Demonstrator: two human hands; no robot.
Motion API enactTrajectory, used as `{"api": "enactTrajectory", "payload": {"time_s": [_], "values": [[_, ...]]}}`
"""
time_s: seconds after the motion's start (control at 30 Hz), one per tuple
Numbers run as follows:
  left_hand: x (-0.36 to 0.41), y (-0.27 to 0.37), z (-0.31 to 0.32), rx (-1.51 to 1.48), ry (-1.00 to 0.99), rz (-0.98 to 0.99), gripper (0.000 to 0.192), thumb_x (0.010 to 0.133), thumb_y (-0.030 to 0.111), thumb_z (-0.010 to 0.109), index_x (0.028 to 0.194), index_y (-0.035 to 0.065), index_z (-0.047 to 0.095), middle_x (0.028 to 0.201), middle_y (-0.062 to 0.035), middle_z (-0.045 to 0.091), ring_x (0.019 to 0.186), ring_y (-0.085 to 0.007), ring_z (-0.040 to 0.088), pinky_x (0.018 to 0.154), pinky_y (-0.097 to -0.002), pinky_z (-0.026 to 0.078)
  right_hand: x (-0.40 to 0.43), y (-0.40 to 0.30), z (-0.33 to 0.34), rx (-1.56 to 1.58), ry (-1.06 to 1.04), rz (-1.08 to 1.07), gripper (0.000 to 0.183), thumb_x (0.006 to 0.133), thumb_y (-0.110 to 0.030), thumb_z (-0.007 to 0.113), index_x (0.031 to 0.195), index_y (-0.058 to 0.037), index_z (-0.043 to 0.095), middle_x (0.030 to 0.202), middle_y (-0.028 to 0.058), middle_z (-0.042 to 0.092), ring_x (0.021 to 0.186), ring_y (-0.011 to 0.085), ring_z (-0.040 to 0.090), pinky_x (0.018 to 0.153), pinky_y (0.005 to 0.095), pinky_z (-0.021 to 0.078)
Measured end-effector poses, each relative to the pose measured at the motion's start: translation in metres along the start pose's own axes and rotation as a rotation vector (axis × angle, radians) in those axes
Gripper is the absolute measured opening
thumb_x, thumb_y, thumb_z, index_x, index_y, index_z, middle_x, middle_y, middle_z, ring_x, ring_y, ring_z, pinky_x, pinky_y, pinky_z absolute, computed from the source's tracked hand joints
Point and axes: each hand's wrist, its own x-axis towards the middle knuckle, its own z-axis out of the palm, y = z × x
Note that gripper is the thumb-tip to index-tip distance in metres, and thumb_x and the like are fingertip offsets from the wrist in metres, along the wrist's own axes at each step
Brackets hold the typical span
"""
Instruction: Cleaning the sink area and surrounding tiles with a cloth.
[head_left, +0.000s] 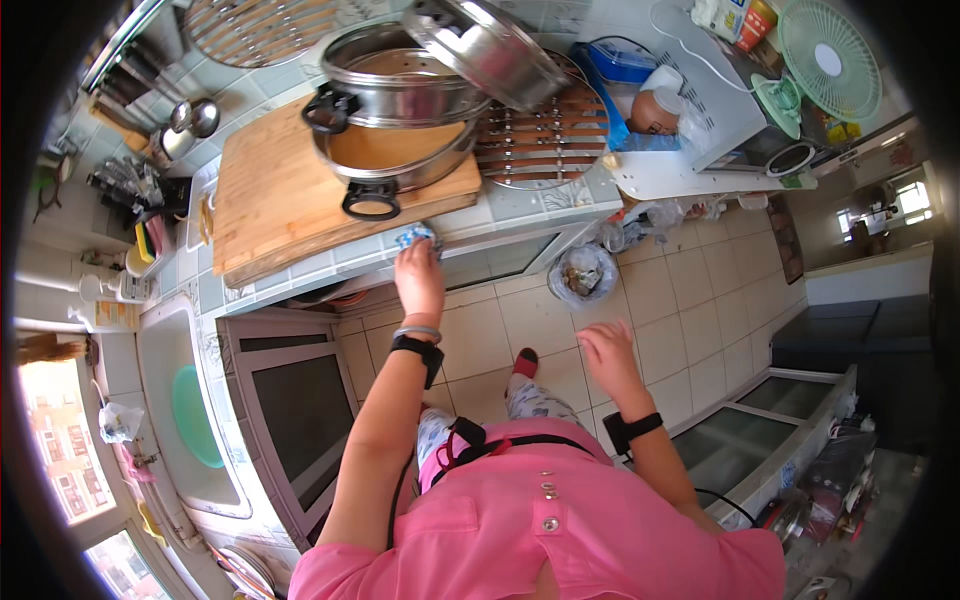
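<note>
My left hand (420, 279) reaches to the counter's front edge, its fingers closed on a blue and white cloth (415, 234). Just beyond it a wooden cutting board (277, 202) lies on the tiled counter. A stainless steel pot with black handles (405, 161) stands on the board's right part, with a steel steamer tier (420, 101) stacked over it and a further steel tier or lid (487, 52) leaning at a tilt on top. My right hand (607, 356) hangs over the floor, holding nothing that I can see, its fingers loosely curled.
A round slatted rack (547, 135) lies right of the pot, near a microwave (720, 97) and a green fan (829, 60). The sink (161, 360), with a green basin (196, 416), is at the left. A lined trash bin (583, 276) stands on the floor. Open cabinet doors (300, 420) flank me.
</note>
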Motion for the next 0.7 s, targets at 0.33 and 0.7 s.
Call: {"api": "enactTrajectory", "payload": {"time_s": [0.33,0.7], "values": [[0.023,0.118,0.114,0.087,-0.132,0.218,0.029,0.078,0.001,0.056,0.106,0.0015,0.062,0.118,-0.0173,0.06,0.097,-0.0355,0.056,0.088,-0.0423,0.046,0.045,0.092,-0.057,0.234,0.041,0.011,0.013,0.088,-0.007,0.056,0.098,-0.0038,0.063,0.096,0.0109,0.065,0.092,0.0295,0.06,0.091,0.0382,0.0438],[0.024,0.112,0.095,0.03,-0.125,0.283,0.033,0.077,-0.003,0.059,0.109,-0.0001,0.059,0.12,-0.0172,0.057,0.098,-0.0366,0.053,0.09,-0.0444,0.044,0.229,0.061,-0.005,1.065,0.117,0.336,0.033,0.096,-0.02,0.054,0.122,-0.0009,0.051,0.109,0.0101,0.062,0.096,0.0167,0.06,0.081,0.0267,0.0476]]}}
